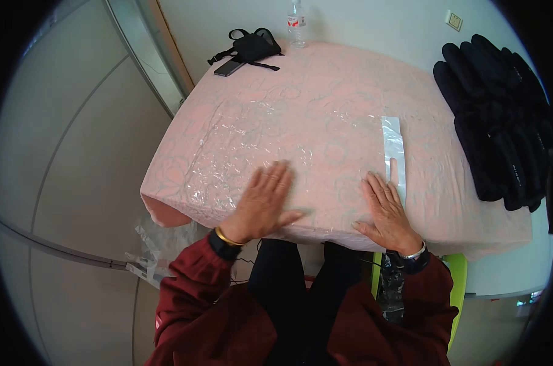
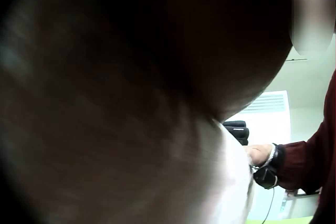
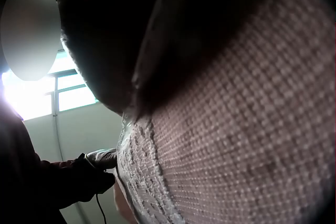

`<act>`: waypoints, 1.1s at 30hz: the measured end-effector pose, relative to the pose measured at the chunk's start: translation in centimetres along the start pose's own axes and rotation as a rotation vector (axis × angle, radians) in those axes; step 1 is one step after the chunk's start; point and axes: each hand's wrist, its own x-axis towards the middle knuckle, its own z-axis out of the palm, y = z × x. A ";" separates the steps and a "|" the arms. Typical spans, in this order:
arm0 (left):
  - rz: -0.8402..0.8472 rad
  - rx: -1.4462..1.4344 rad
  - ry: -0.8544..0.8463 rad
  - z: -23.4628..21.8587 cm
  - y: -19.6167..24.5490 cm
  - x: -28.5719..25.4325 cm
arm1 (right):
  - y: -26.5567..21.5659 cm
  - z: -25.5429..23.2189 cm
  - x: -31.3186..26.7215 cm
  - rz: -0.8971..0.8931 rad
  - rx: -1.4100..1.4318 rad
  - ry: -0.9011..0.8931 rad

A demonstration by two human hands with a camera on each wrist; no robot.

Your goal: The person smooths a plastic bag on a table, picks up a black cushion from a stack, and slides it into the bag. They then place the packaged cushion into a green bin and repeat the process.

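A large clear plastic bag (image 1: 246,137) lies flat over the pink patterned tablecloth (image 1: 343,73), shiny and creased on its left side. At its right end is a white strip (image 1: 393,137) with an oval slot cut in it. My left hand (image 1: 261,204), slightly blurred, is spread palm down over the plastic, thumb pointing right. Palm down near the front edge, my right hand (image 1: 387,213) has its fingertips beside the lower end of the white strip. Both wrist views are mostly filled by the dark underside of a hand and the cloth close up.
A black strap bag (image 1: 256,46) and a phone (image 1: 229,66) lie at the back left, with a plastic bottle (image 1: 296,24) by the wall. Black padded bundles (image 1: 502,116) occupy the right side. Crumpled clear plastic (image 1: 167,244) hangs below the left corner.
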 end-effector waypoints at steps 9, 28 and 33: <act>-0.390 0.090 -0.030 -3.1 -10.9 -7.5 | 0.7 0.1 0.4 0.039 -0.020 0.025; -0.284 0.191 0.140 -5.6 -3.1 -7.3 | -2.6 -1.5 -3.9 0.048 0.031 0.164; -0.029 -0.063 0.078 -0.9 7.6 1.5 | -3.9 0.8 -0.1 -0.057 -0.032 0.182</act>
